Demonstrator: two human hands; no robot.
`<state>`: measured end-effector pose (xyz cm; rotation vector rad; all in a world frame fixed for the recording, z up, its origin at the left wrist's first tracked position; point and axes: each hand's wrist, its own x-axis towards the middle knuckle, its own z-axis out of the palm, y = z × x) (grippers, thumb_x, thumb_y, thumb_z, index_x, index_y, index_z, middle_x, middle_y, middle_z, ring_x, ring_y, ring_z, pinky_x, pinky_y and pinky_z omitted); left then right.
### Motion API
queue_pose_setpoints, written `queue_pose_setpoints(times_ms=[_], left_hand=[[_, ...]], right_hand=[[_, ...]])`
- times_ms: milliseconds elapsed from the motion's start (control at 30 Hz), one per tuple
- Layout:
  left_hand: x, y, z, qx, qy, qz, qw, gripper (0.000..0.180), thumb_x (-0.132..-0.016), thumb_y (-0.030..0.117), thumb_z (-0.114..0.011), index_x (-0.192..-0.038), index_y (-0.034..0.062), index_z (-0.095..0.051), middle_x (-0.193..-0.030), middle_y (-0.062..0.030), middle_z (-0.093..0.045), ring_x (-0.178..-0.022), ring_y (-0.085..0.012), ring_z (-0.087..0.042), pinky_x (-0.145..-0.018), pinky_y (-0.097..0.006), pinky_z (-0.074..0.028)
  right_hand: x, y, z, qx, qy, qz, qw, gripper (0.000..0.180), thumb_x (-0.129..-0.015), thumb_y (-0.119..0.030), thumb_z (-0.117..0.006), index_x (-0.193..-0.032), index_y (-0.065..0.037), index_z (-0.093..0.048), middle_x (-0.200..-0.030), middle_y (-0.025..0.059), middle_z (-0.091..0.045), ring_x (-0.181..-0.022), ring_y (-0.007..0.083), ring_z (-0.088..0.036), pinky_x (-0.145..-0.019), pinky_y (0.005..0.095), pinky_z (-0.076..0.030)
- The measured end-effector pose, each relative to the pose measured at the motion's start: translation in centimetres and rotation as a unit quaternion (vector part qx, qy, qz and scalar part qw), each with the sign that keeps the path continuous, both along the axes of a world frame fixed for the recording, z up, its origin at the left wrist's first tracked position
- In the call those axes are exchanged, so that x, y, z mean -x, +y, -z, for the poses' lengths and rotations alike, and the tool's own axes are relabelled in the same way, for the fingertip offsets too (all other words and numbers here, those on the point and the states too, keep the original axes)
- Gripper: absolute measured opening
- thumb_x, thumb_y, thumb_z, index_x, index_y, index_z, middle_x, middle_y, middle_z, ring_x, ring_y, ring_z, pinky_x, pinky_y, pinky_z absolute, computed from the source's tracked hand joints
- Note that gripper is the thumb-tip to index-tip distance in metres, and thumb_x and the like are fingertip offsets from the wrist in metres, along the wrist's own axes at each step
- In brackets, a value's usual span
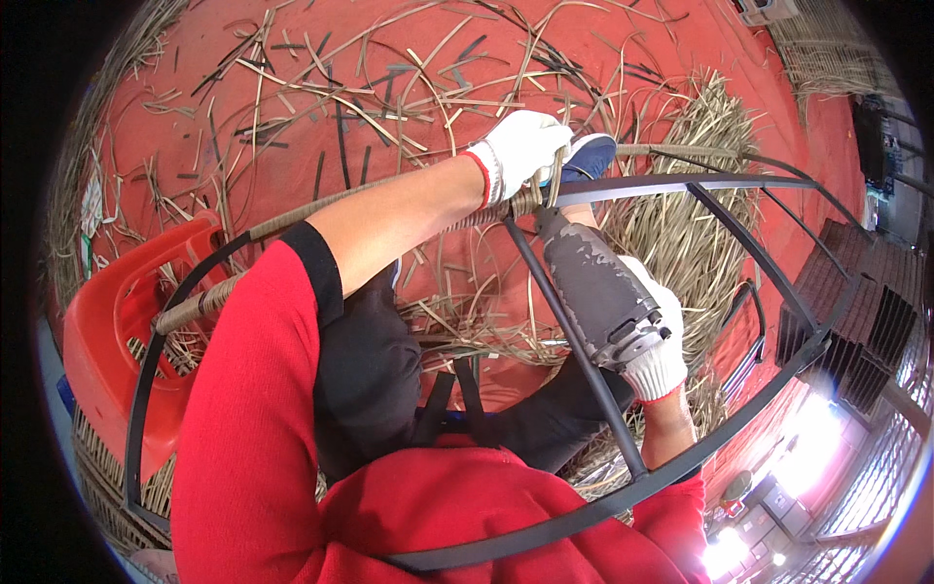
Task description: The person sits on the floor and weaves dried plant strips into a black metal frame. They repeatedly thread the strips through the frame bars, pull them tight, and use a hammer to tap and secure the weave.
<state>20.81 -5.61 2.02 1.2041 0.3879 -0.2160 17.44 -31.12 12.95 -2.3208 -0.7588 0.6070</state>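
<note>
At the wrapped top bar of the black metal frame (681, 182), the white-gloved left hand (522, 146) clenches tan rattan strands (556, 175). Just below, the white-gloved right hand (654, 343) grasps a grey staple gun (595, 289), its long axis pointing up at that bar.

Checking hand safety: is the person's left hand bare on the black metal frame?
No, the left hand wears a white knit glove with red cuff while gripping the black metal frame.

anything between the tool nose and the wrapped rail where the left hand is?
Nothing visible. The power tool in the right hand has its nose right up at the wrapped rail, beside the left hand gripping the strand there.
</note>
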Motion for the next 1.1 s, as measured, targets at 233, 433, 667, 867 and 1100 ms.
queue_pose_setpoints(times_ms=[233,433,667,867,1100], left_hand=[[0.1,0.0,0.2,0.044,-0.006,-0.015,0.999,0.026,-0.098,0.026,-0.060,-0.085,0.0045,-0.066,-0.064,-0.0002,-0.056,-0.054,-0.0094,-0.047,-0.049,-0.027,-0.037],[0.3,-0.1,0.1,0.060,-0.005,-0.021,0.998,0.025,-0.099,0.025,-0.060,-0.086,0.0047,-0.065,-0.065,-0.0001,-0.056,-0.055,-0.0082,-0.047,-0.050,-0.025,-0.037],[0.6,0.5,-3.6,-0.252,-0.162,0.006,0.954,0.026,-0.098,0.027,-0.056,-0.087,0.0049,-0.064,-0.072,-0.0034,-0.059,-0.067,-0.0128,-0.057,-0.064,-0.030,-0.046],[2.8,0.8,-7.4,-0.097,-0.184,0.108,0.972,0.025,-0.097,0.026,-0.056,-0.090,0.0036,-0.064,-0.079,-0.0071,-0.066,-0.076,-0.0158,-0.065,-0.074,-0.033,-0.051],[4.9,0.1,-8.6,0.102,-0.016,0.070,0.992,0.018,-0.099,0.015,-0.054,-0.087,0.0035,-0.059,-0.076,-0.0082,-0.066,-0.070,-0.0177,-0.066,-0.069,-0.031,-0.054]], right_hand=[[-0.1,-0.3,0.0,0.025,0.051,-0.013,0.998,0.032,-0.094,-0.012,-0.050,-0.122,0.000,-0.059,-0.107,0.0121,-0.067,-0.095,0.0239,-0.065,-0.087,0.0337,-0.051],[0.4,-0.3,0.5,-0.116,0.142,0.112,0.977,0.034,-0.084,-0.015,-0.065,-0.116,-0.005,-0.067,-0.096,0.0108,-0.072,-0.084,0.0257,-0.069,-0.077,0.0337,-0.054],[2.6,-7.8,0.1,-0.027,0.206,0.218,0.954,0.051,-0.101,-0.037,-0.034,-0.135,-0.004,-0.054,-0.131,0.0130,-0.063,-0.119,0.0285,-0.060,-0.102,0.0453,-0.047],[3.0,-9.4,1.1,-0.022,0.109,0.142,0.984,0.044,-0.100,-0.034,-0.044,-0.132,-0.008,-0.058,-0.125,0.0108,-0.066,-0.107,0.0256,-0.065,-0.095,0.0366,-0.050],[2.4,-4.9,1.1,0.023,-0.070,0.095,0.993,0.047,-0.076,-0.034,-0.073,-0.117,-0.013,-0.065,-0.080,0.0087,-0.067,-0.073,0.0296,-0.066,-0.067,0.0380,-0.052]])
